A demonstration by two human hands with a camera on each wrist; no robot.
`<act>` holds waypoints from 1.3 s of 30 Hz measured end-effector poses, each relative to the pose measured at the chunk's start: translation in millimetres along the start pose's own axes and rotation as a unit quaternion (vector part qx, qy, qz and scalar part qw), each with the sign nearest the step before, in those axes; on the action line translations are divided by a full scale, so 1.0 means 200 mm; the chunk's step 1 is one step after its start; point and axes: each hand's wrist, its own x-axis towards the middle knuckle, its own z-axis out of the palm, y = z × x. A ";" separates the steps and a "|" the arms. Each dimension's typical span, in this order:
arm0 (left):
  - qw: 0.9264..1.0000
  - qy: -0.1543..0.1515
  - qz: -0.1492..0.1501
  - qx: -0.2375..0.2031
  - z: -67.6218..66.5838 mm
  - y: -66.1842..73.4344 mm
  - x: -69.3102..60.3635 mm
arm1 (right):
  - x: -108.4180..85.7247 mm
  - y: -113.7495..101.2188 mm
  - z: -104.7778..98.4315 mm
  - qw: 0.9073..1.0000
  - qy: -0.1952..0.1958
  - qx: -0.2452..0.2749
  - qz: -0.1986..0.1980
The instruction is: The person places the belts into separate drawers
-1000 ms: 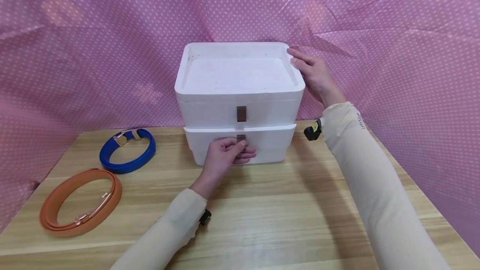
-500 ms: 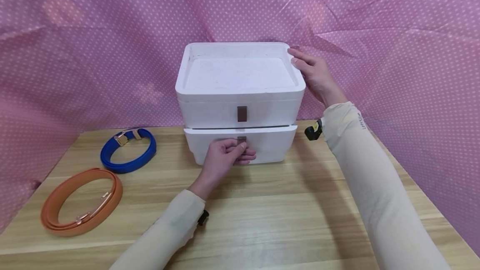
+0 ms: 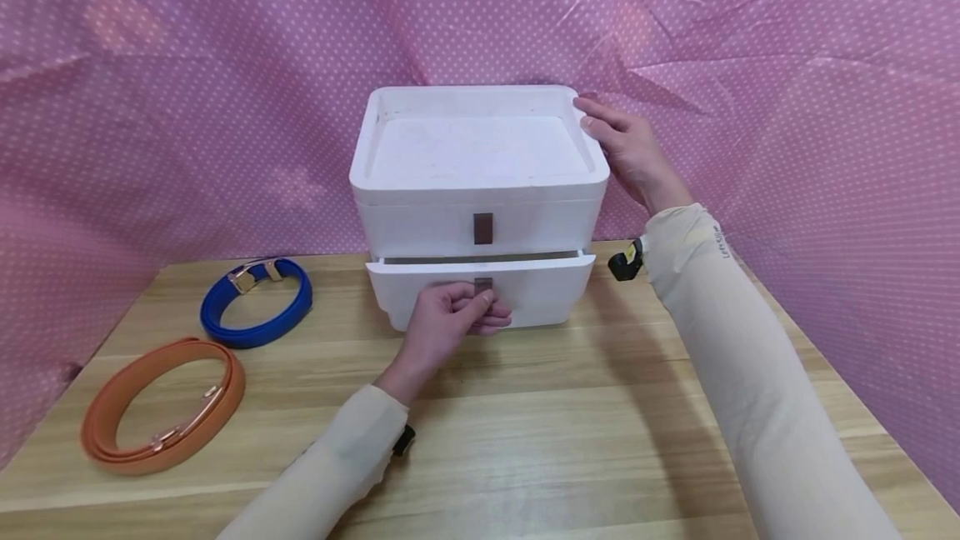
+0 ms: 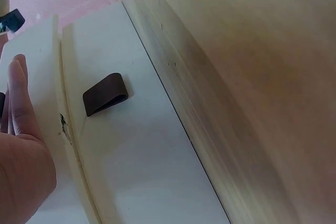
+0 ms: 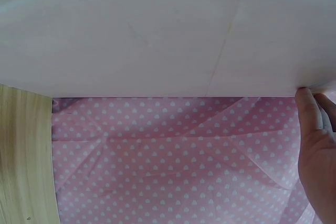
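In a smooth cream sleeve (image 3: 322,457), the left forearm slants in over a pale wood-grained table (image 3: 540,440). To its left lies a coiled orange belt (image 3: 99,419), leather-like, with shiny metal fittings. The left hand (image 3: 446,315) is turned palm inward, its thumb and forefinger pinching a flat brown tab (image 3: 483,283) on a white drawer (image 3: 543,294); the other fingers extend loosely beneath. The drawer stands slightly out, a narrow gap along its upper edge. From the left wrist, a dark brown folded loop (image 4: 105,94) juts from a white panel beside the table, apart from that hand. A coiled blue belt (image 3: 255,335) with a gold-coloured buckle lies beyond the orange one.

The drawer belongs to a matte white box (image 3: 420,227) with rounded corners and a recessed, scuffed top. Farther back, the right hand (image 3: 633,152) rests against its right side, fingers nearly straight, fingertips on the rim. Behind hangs a creased pink dotted cloth (image 3: 300,23).
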 end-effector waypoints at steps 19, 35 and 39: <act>1.000 -0.016 0.016 0.009 0.00 0.01 -0.04 | 0.00 0.00 0.01 1.000 -0.006 0.006 -0.001; 0.998 0.004 0.043 0.039 0.03 -0.01 -0.07 | -0.01 0.00 0.01 1.000 -0.003 -0.015 0.000; 0.998 0.005 0.043 0.044 0.04 -0.01 -0.07 | 0.00 0.01 0.00 1.000 0.000 -0.001 -0.005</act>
